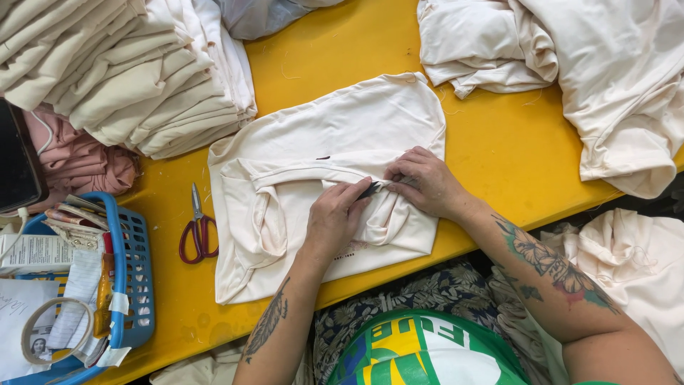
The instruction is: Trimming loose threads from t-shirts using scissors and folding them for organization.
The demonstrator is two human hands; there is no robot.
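Note:
A cream garment point(335, 135) lies spread on the yellow table point(499, 142), its neckline toward me. My left hand point(332, 221) rests on the bunched collar area and pinches a small dark tag point(370, 190) at the neck seam. My right hand point(424, 182) presses the fabric flat just right of the tag, fingers curled on the seam. Both hands meet at the neckline, nearly touching.
Red-handled scissors point(198, 229) lie left of the garment. A blue plastic basket point(135, 278) with papers and tape stands at the lower left. Stacks of folded cream cloth point(121, 71) sit at the back left, pink cloth point(78, 160) below them, and loose cream garments point(605, 78) at the right.

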